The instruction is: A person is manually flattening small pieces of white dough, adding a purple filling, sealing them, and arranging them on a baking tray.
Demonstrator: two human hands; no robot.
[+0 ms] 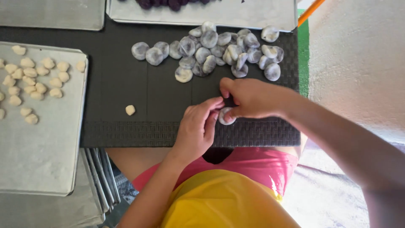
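My left hand (198,126) and my right hand (249,99) meet over the front of a black woven mat (126,80). Together they pinch a small grey-purple dough disc (225,115) between their fingertips. Just behind my hands lies a pile of several flattened grey-purple dough discs (215,48), dusted white. A single pale dough ball (130,109) sits alone on the mat to the left of my left hand.
A metal tray (50,147) at the left holds several pale dough balls (31,80). At the back, another tray (253,17) carries dark purple balls (168,3), with a third tray (50,14) beside it. Stacked trays (99,177) stand under the left one. A white wall (358,55) is at the right.
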